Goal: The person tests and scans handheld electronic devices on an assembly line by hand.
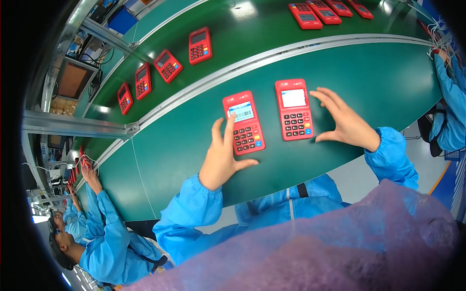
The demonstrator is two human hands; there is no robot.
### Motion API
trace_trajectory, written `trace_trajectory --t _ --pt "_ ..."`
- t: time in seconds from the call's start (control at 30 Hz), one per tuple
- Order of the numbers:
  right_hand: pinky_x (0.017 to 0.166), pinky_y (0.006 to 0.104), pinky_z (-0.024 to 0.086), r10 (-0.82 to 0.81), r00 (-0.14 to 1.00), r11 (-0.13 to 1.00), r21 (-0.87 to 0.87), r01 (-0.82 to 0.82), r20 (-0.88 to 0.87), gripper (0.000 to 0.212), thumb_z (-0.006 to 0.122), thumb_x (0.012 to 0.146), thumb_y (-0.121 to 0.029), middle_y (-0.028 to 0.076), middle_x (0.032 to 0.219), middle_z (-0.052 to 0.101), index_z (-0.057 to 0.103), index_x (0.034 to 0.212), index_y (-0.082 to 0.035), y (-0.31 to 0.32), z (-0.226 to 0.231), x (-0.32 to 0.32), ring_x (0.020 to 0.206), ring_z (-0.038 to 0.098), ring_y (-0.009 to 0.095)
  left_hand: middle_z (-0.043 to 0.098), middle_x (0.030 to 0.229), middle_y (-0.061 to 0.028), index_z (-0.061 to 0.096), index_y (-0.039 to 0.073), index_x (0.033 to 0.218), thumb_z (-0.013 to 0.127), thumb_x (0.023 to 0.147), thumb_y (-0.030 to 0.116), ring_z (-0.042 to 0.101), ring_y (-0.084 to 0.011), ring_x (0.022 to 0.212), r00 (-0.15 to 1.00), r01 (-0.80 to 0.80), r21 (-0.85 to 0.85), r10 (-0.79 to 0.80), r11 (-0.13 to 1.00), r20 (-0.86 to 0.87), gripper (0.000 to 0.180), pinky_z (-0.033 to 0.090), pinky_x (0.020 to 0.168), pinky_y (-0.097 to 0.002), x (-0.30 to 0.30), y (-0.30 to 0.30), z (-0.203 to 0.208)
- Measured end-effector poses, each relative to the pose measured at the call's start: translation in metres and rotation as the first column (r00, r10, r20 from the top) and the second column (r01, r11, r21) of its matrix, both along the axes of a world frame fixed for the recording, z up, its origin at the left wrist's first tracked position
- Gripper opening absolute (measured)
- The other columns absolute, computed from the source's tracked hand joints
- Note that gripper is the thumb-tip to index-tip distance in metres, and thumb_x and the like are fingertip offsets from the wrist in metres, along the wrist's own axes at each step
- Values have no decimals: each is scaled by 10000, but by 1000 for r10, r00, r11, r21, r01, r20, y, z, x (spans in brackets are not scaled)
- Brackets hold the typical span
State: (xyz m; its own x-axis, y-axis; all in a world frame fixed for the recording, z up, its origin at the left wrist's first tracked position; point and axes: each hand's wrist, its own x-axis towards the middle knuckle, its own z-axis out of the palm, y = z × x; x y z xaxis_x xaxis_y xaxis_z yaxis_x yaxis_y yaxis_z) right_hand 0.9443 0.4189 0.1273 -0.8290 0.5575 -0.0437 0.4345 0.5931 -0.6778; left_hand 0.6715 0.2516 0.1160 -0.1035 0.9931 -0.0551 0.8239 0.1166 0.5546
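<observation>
Two red card payment terminals lie face up on the green worktable before me. The left terminal (246, 127) has a lit screen with a barcode-like pattern. My left hand (221, 157) is over its left edge, fingers apart, one fingertip at the screen; whether it presses cannot be told. The right terminal (295, 116) shows a mostly white lit screen above its keypad. Just to its right, my right hand (345, 121) is open, thumb and fingers spread beside the casing, a small gap between.
Beyond a metal rail (194, 89) runs a green belt (252, 36) carrying several more red terminals (200, 45). A metal post (77, 123) crosses at left. Co-workers in blue sit at left (109, 242) and right (451, 106), near white cables (439, 36).
</observation>
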Motion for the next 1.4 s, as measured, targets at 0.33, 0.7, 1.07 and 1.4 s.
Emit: trace_trajectory --t 0.33,0.7,1.07,1.4 --pt "1003 455 344 65 990 989 141 -47 -122 1076 835 576 -204 238 1398 249 182 1422 -75 -24 -27 -45 1191 368 419 198 1360 -289 152 156 1431 766 634 22 582 -420 953 985 -4 33 -1 999 171 1016 548 775 -418 24 8 -9" --pt "676 332 439 151 951 904 426 -22 -271 298 644 759 -146 71 878 507 652 1053 -105 -17 -36 -6 776 498 208 516 975 -100 637 50 972 769 660 122 495 -221 780 923 360 495 -222 791 -315 346 436 629 -338 18 -3 -24" --pt "670 330 435 257 940 831 547 -97 -224 318 689 705 -134 43 863 510 669 1022 -137 -18 -38 -10 781 485 201 511 975 5 660 149 1061 708 720 188 439 -149 798 822 412 457 -105 788 -559 347 343 769 -329 19 -2 -27" --pt "694 327 432 210 961 808 585 -67 -180 359 686 751 -170 61 857 457 639 1108 -166 -11 -27 -30 817 454 201 439 1089 -56 616 168 1147 722 662 453 398 -217 896 830 279 482 43 830 -556 572 342 789 -367 6 -7 -24"
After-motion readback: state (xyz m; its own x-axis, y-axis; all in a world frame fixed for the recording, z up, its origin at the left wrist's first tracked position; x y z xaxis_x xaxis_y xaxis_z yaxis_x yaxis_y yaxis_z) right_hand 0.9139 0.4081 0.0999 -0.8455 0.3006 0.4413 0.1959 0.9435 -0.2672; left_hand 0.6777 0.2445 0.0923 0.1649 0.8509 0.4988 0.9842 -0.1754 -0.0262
